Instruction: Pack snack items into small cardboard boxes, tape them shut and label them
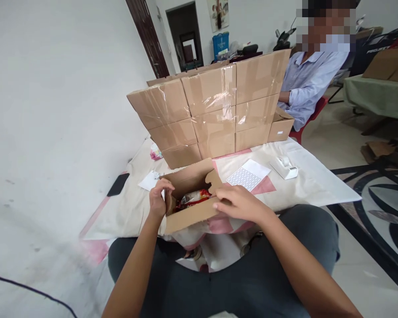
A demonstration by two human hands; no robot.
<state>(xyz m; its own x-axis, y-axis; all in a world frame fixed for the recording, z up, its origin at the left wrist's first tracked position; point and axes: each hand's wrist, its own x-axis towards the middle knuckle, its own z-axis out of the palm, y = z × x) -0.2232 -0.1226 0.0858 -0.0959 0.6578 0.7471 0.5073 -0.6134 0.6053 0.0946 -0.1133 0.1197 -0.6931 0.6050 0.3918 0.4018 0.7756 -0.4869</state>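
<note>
A small open cardboard box [189, 215] rests on the cloth-covered table edge just above my lap. Inside lies a red and silver packet [193, 198]. My left hand [159, 199] grips the box's left side flap, fingers curled round it. My right hand [239, 202] lies on the right side of the box, fingers pressed on the right flap and thumb against the front wall. The far flap [192, 176] stands up behind the packet.
A wall of several taped cardboard boxes [212, 112] is stacked at the table's far side. A sticker sheet [247, 176], a white tape dispenser [284, 167], a black phone [118, 184] and a paper slip [149, 181] lie on the cloth. Another person in a blue shirt [310, 79] sits behind the boxes.
</note>
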